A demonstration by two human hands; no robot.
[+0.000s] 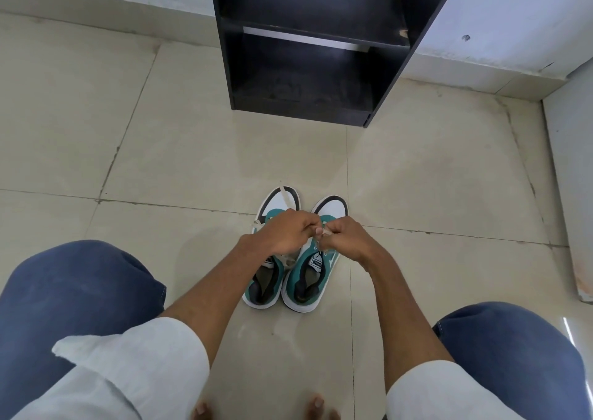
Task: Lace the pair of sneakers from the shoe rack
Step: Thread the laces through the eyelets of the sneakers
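Two teal, white and black sneakers stand side by side on the floor, toes pointing away from me: the left sneaker (269, 278) and the right sneaker (313, 278). My left hand (285, 232) and my right hand (345, 237) meet above the right sneaker's tongue, each pinching the pale lace (322, 233) between the fingertips. The hands hide most of the lacing. A loose pale lace end (284, 196) lies over the left sneaker's white toe.
A black shoe rack (308, 44) with bare shelves stands against the white wall, straight beyond the sneakers. Beige floor tiles (160, 150) surround the pair. My knees in blue trousers (73, 294) flank the view, and bare toes (316, 403) show at the bottom edge.
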